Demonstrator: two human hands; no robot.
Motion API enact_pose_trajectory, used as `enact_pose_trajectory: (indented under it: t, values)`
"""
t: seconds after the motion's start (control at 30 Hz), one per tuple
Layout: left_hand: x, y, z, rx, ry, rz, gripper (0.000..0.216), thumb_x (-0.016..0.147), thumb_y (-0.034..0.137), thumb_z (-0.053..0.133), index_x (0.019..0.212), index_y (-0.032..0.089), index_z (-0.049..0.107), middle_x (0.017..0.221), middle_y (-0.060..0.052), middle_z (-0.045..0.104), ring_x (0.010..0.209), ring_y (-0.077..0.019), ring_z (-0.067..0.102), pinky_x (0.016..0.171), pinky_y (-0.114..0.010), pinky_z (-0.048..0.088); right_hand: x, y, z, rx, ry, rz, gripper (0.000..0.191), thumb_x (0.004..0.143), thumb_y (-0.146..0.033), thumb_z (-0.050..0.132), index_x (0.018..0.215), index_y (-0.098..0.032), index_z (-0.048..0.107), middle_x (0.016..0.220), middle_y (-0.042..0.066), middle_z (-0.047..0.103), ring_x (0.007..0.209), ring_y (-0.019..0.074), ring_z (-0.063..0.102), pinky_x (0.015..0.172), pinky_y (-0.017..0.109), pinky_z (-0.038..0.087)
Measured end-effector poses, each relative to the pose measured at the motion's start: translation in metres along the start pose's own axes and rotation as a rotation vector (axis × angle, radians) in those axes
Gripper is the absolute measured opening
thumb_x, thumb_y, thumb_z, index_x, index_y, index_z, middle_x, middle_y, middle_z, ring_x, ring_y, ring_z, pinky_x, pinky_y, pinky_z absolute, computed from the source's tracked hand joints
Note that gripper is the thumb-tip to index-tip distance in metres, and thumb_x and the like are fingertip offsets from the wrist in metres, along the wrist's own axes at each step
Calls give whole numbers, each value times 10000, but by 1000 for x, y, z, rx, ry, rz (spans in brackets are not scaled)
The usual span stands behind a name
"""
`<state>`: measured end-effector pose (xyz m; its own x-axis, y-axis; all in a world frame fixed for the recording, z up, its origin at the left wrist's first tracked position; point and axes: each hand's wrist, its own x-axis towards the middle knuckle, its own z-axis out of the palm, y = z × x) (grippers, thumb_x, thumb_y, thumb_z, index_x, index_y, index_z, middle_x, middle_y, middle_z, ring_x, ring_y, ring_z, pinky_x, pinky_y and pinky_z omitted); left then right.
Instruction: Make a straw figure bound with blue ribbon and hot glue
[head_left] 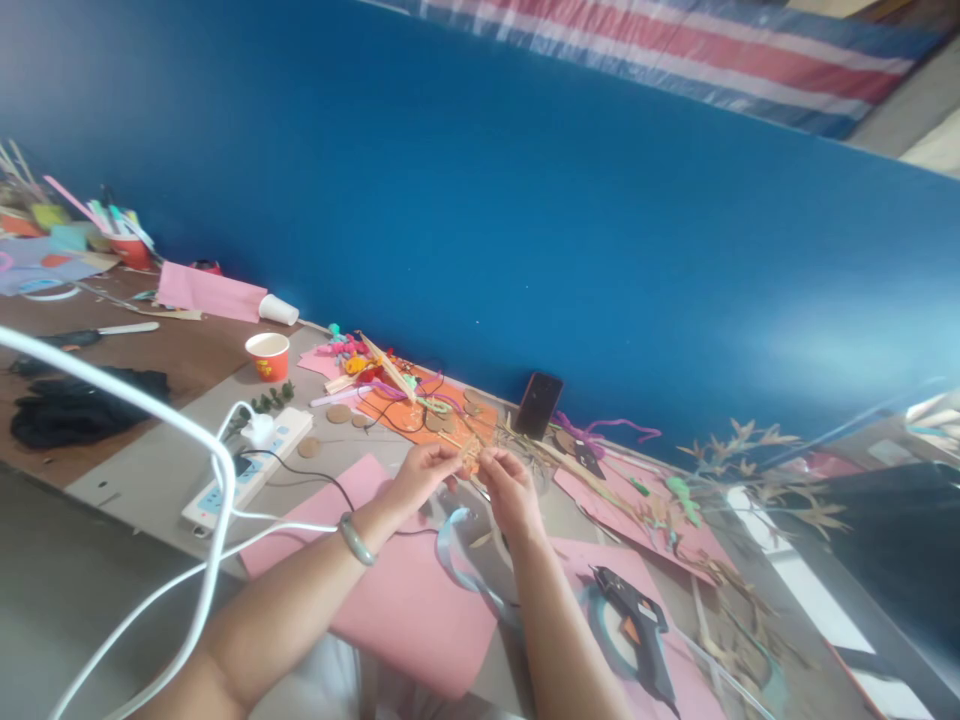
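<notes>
Both forearms (562,620) look bare from here; a smooth, pale green bangle (356,540) circles the left wrist (369,525), toward seven o'clock.

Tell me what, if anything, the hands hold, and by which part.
The left hand and right hand hold a small tan piece, seemingly by opposite sides; too blurred to identify.

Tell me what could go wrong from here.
The small tan piece held between the left hand and right hand might slip. The black glue gun lies beside the right forearm; a sideways move might knock it. The white cable loops close to the left forearm and could snag.
</notes>
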<state>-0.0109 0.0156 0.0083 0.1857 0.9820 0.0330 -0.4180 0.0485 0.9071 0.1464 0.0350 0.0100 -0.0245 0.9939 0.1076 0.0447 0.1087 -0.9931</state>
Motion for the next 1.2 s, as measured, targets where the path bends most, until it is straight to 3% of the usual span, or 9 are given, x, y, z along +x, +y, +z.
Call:
enact_pose_trajectory:
  t: [0.1,0.2,0.43,0.63,0.77,0.87,1.07,1.2]
  values:
    - [2,-1,-1,47,64,22,293,734,387,684,792,106,629,727,-73,703,501,-109,579,552,-250,442,-8,-5,2,164,8,37,301,662,-379,745,871,-211,608,668,-12,583,519,103,475,524,250,407]
    - [2,-2,-2,71,95,23,282,730,381,684,790,112,624,739,-69,705,501,-109,582,555,-248,439,-10,-8,6,154,-4,10,357,656,-340,760,963,-211,632,690,-14,594,535,102,483,539,250,425]
    - [1,5,0,94,129,-10,237,740,350,674,784,122,627,750,-64,710,499,-101,576,581,-249,433,-12,-8,5,38,20,-19,186,683,-334,752,776,-196,670,656,-6,600,564,124,511,577,272,445]
    - [-4,7,2,-192,-56,-181,202,773,301,641,691,122,595,580,-18,616,476,-91,529,541,-230,414,-12,-6,3,167,32,11,172,696,-318,758,724,-205,632,628,-32,564,541,99,458,577,247,404]
    - [-6,4,0,-390,-250,-408,139,774,262,607,716,139,578,512,8,569,390,-88,465,565,-280,459,-13,-11,3,353,-119,15,195,669,-283,776,646,-200,601,724,-21,606,570,93,488,604,253,400]
    - [-5,1,-1,-434,-335,-506,106,768,233,586,711,144,573,494,7,568,376,-95,460,567,-295,475,-16,-16,4,394,-225,11,191,685,-273,764,639,-205,591,643,-17,602,634,137,558,645,283,419]
    - [-3,-6,-2,-407,-339,-549,180,798,291,568,741,124,603,495,-8,584,367,-95,470,570,-296,485,-16,-14,4,361,-159,42,218,667,-275,778,650,-202,573,544,-41,576,521,113,516,549,260,391]
    - [-3,-5,1,-260,-221,-409,302,810,423,588,820,122,623,592,-29,634,402,-86,498,502,-242,433,-13,-9,2,305,-66,40,215,671,-287,772,675,-196,577,570,-22,622,510,109,515,532,254,394]
